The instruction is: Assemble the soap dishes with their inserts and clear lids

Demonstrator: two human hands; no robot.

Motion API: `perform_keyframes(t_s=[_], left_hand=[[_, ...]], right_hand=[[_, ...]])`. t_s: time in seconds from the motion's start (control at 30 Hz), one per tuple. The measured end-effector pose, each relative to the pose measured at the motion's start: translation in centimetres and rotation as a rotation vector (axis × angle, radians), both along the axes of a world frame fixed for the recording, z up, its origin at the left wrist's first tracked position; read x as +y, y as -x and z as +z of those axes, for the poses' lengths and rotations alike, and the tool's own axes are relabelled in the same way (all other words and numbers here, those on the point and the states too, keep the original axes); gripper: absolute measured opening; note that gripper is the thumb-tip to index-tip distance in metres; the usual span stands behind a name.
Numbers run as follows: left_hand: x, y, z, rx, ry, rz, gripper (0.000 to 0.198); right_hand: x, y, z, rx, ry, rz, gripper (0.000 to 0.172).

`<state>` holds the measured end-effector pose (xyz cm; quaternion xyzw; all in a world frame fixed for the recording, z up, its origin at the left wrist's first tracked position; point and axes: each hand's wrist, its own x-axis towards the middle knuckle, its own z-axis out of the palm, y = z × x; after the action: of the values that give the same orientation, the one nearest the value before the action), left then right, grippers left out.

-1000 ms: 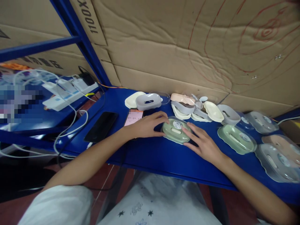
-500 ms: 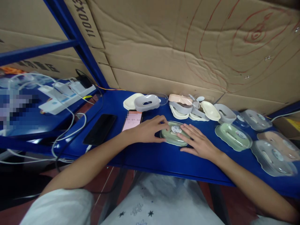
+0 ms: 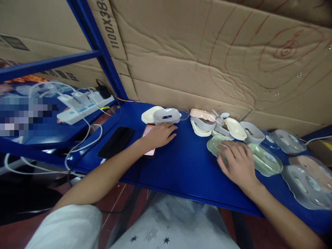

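Observation:
My right hand (image 3: 237, 160) is curled over a green soap dish (image 3: 215, 143), its fingers on the top and far side and its thumb at the near side. Much of that dish is hidden beneath the hand. Just right of it lies another green soap dish (image 3: 268, 160) with a clear lid and a round label. My left hand (image 3: 162, 135) hovers empty with loosely stretched fingers, partly over a lit phone (image 3: 149, 152). Beyond its fingertips is a grey soap dish part (image 3: 167, 115), beside a cream tray (image 3: 150, 114) and a clear lid (image 3: 184, 113).
A jumble of peach, grey and cream parts (image 3: 202, 124) lies at the back. Lidded grey and pink dishes (image 3: 304, 185) sit at the right. A dark phone (image 3: 116, 141) lies left, near a power strip (image 3: 83, 110) with cables. Cardboard (image 3: 171, 69) walls the back.
The green soap dish has moved right under my right hand, up to the other green dish. My left hand has let go of it and moved left, over the lit phone.

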<state>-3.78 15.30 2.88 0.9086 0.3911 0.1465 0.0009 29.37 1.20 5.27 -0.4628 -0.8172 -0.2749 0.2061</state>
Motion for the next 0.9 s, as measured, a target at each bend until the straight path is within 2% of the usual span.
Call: perform_keyframes(t_s=[0.1, 0.23, 0.47, 0.63, 0.8, 0.83, 0.9], left_hand=[[0.0, 0.1, -0.2, 0.022, -0.028, 0.052, 0.041], [0.6, 0.1, -0.1, 0.039, -0.082, 0.137, 0.050], [2.4, -0.4, -0.2, 0.051, -0.048, 0.107, 0.046], [1.6, -0.9, 0.4, 0.005, 0.008, -0.010, 0.041], [-0.2, -1.3, 1.5, -0.213, 0.288, -0.365, 0.022], [-0.4, -1.2, 1.8, -0.262, 0.317, -0.393, 0.023], [-0.3, -0.7, 2.5, -0.342, 0.280, -0.338, 0.027]], right_hand=[[-0.1, 0.8, -0.6, -0.005, 0.044, 0.104, 0.020], [0.3, 1.2, -1.6, -0.043, 0.100, 0.169, 0.021], [0.7, 1.1, -2.1, -0.032, 0.156, 0.223, 0.022], [0.6, 1.1, -2.2, -0.012, 0.176, 0.238, 0.022], [0.4, 1.3, -2.4, -0.040, 0.204, 0.258, 0.029], [0.3, 1.3, -2.4, -0.049, 0.206, 0.258, 0.030], [0.3, 1.4, -2.4, -0.071, 0.212, 0.258, 0.033]])
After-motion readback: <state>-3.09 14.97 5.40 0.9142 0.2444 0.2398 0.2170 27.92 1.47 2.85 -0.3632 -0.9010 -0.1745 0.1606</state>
